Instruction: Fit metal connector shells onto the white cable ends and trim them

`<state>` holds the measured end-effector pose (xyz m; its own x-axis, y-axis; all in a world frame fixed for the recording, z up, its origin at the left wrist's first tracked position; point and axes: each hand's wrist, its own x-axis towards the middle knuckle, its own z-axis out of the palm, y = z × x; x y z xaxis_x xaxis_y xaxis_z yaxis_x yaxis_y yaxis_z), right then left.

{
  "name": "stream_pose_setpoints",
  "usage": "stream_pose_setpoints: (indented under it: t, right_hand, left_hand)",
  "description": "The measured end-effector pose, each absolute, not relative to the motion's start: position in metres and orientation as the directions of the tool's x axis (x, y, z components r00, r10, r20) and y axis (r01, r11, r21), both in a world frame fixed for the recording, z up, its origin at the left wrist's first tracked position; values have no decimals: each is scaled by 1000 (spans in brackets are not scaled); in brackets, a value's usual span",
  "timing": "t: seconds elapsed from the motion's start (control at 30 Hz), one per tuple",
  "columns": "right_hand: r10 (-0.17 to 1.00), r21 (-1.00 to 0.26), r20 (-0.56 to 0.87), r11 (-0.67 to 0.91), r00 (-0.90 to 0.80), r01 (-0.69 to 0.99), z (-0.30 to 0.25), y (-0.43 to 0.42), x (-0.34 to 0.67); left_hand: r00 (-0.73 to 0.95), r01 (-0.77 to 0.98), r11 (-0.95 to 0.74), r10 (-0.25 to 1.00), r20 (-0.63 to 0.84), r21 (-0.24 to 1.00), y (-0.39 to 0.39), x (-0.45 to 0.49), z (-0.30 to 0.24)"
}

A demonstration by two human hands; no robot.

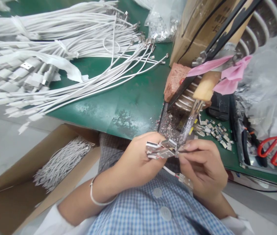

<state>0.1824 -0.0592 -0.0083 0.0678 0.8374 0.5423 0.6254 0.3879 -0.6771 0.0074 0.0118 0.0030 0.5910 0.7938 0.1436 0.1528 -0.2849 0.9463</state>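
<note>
My left hand (140,160) is closed around several metal USB plugs (161,149), fanned out between thumb and fingers, with thin coloured wires at their ends. My right hand (203,166) pinches at the right ends of these plugs; what lies between its fingertips is too small to name. Below the right fingers, a white cable (169,170) with red wire ends in another metal plug (186,181). Just above both hands, a soldering iron (205,86) with a wooden handle and pink ribbon points down, its tip close to the plugs.
Bundles of white USB cables (79,36) cover the green table (99,104) at left. A brick (175,80) supports the iron's stand. Small connector pieces (218,132) lie at right, near red-handled scissors (275,150). A cardboard box (11,176) with white cables stands lower left.
</note>
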Motion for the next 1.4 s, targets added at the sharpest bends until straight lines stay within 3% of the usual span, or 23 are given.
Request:
stream_pose_setpoints:
  t: [0.87, 1.4]
  right_hand:
    - [833, -715, 552, 449, 38, 536, -21, -67, 184]
    - [853, -717, 512, 358, 103, 597, -12, -62, 181]
  left_hand:
    - [513, 154, -337, 831, 216, 929, 1, 12, -11]
    - [536, 132, -358, 810, 237, 924, 1, 11, -12]
